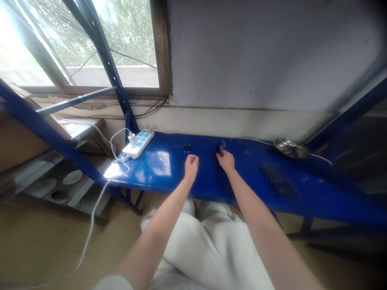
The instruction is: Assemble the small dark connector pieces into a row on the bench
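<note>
A small dark piece [218, 147] is pinched in the right hand [226, 160] at the blue table [208, 181], beside tiny clear pieces [224, 142]. The left hand [191, 166] curls its fingers, contents unclear, near two black pieces [189, 148]; a power strip [139, 144] lies farther left.

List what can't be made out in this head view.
Head view:
Small dark item: too small to identify; right hand hides its near end.
Left hand: curled, so anything inside is hidden.
Dark patch: masked by pixelation.
Paired dark pieces: too small to identify.
Blue table: right end cut off by frame edge.
</note>
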{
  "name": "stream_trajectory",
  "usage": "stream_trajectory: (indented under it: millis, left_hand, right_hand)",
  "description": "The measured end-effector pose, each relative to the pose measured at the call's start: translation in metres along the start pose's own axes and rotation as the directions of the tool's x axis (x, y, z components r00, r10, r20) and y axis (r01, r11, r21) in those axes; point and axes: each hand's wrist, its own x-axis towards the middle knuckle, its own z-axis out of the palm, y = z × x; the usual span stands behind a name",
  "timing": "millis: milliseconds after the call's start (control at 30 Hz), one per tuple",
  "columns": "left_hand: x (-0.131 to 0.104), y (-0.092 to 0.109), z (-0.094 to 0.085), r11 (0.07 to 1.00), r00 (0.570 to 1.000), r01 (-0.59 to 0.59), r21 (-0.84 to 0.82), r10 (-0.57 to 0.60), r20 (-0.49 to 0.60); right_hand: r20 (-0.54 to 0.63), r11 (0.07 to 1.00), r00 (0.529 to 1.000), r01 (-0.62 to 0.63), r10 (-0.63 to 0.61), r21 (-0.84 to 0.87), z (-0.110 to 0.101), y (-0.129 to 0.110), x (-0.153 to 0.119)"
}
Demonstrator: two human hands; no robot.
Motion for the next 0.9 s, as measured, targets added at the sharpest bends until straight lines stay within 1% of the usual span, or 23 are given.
stream_trajectory:
  millis: [100,367,567,700,900]
  left_hand:
    - [0.001,-0.002,-0.001,0.998,0.998,-0.061,0.029,0.06,0.03]
    - [0.001,-0.002,-0.002,0.997,0.997,-0.066,0.038,0.065,0.031]
    - [0.001,-0.003,-0.002,0.996,0.997,-0.072,0.044,0.07,0.04]
    - [0.001,-0.003,-0.002,0.997,0.997,-0.065,0.043,0.063,0.045]
    - [0.002,-0.005,-0.002,0.996,0.997,-0.07,0.061,0.067,0.048]
  right_hand:
    - [-0.005,1.0,1.0,-0.001,0.001,-0.006,0.001,0.0,0.004]
    - [0.064,0.999,0.998,-0.003,0.005,-0.039,-0.002,0.0,0.01]
    - [0.088,0.998,0.996,0.026,-0.022,-0.051,0.0,0.007,0.02]
    - [0.136,0.997,0.99,-0.018,0.029,-0.075,-0.001,0.013,0.029]
    - [0.067,0.991,0.991,-0.112,0.117,-0.079,-0.006,0.015,0.024]
